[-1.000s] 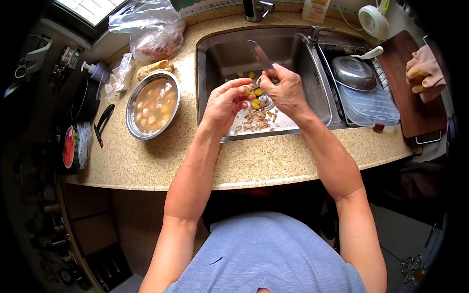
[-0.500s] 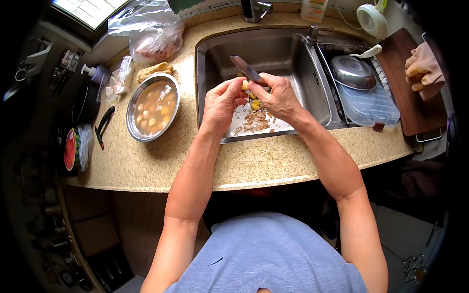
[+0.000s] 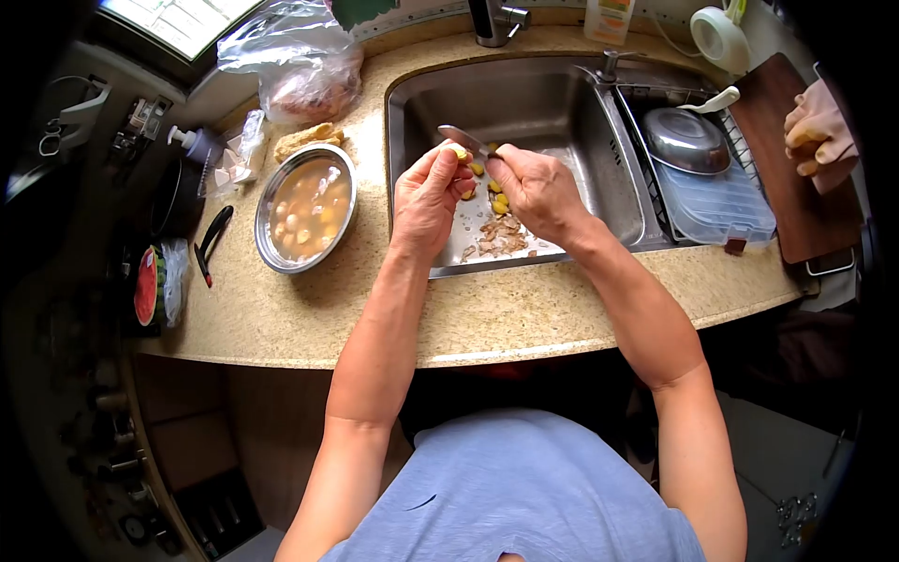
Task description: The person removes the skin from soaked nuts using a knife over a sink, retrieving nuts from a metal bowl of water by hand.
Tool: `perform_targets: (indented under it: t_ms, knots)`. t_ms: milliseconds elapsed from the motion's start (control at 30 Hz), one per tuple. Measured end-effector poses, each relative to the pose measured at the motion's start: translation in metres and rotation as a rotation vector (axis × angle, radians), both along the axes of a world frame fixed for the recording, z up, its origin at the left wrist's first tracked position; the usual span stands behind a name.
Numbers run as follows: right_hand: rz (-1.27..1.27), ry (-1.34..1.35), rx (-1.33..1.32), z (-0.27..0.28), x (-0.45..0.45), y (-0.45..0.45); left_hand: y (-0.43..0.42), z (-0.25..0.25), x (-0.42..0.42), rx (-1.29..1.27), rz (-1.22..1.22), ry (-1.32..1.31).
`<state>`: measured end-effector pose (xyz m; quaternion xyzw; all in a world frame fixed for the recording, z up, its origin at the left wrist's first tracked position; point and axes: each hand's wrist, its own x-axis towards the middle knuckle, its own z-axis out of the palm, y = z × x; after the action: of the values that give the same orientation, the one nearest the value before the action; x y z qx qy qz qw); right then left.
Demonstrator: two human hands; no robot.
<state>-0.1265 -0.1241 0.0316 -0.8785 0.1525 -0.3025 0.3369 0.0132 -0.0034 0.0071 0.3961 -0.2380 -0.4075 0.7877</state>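
Note:
Over the sink (image 3: 552, 103), my left hand (image 3: 426, 199) pinches a small yellow piece (image 3: 457, 150), which looks like a peeled chestnut, between thumb and fingertips. My right hand (image 3: 538, 187) grips a knife (image 3: 464, 139), its blade tilted up to the left beside the piece. Whether the blade touches it I cannot tell. Below the hands, several yellow pieces (image 3: 501, 204) and brown peelings (image 3: 503, 236) lie in the sink on a whitish surface. Left of my left hand, a metal bowl (image 3: 261, 248) holds cloudy water with several round, pale pieces.
A black-handled peeler or knife (image 3: 213, 234) lies left of the bowl. Behind it are a yellowish cloth or sponge (image 3: 304, 140) and a plastic bag (image 3: 304, 80). Right of the sink, a rack holds a metal lid or bowl (image 3: 686, 140) and a clear plastic box (image 3: 716, 206). The faucet (image 3: 492, 23) stands behind.
The knife blade has swung lower and flatter toward my left fingertips. My hands have drawn slightly apart, and the yellow piece has turned in my left fingers. The whole view has shifted slightly.

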Motion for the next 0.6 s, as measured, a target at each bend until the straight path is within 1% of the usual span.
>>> perform_targets:
  t_ms: [67, 167, 267, 333, 433, 567, 600]
  knots:
    - [0.002, 0.001, -0.002, -0.002, 0.000, 0.002, 0.001, -0.001, 0.001, -0.054, -0.032, -0.007]
    - [-0.017, 0.036, -0.018, -0.005, 0.001, -0.002, 0.001, 0.001, -0.002, -0.026, 0.020, -0.032]
    - [-0.057, 0.047, -0.005, -0.005, 0.000, -0.005, -0.001, 0.005, -0.005, -0.012, 0.017, -0.053]
    - [0.019, 0.010, -0.003, 0.001, -0.002, -0.002, 0.000, 0.005, -0.003, -0.019, 0.005, -0.072]
    - [-0.017, 0.054, -0.067, -0.001, -0.001, -0.003, 0.001, 0.003, -0.002, -0.012, 0.004, -0.101]
    - [-0.038, 0.013, -0.077, -0.004, -0.001, -0.007, 0.000, 0.000, 0.000, -0.031, -0.018, -0.108]
    - [-0.010, 0.015, -0.082, -0.003, -0.002, -0.004, 0.000, 0.000, 0.000, -0.032, -0.018, -0.109]
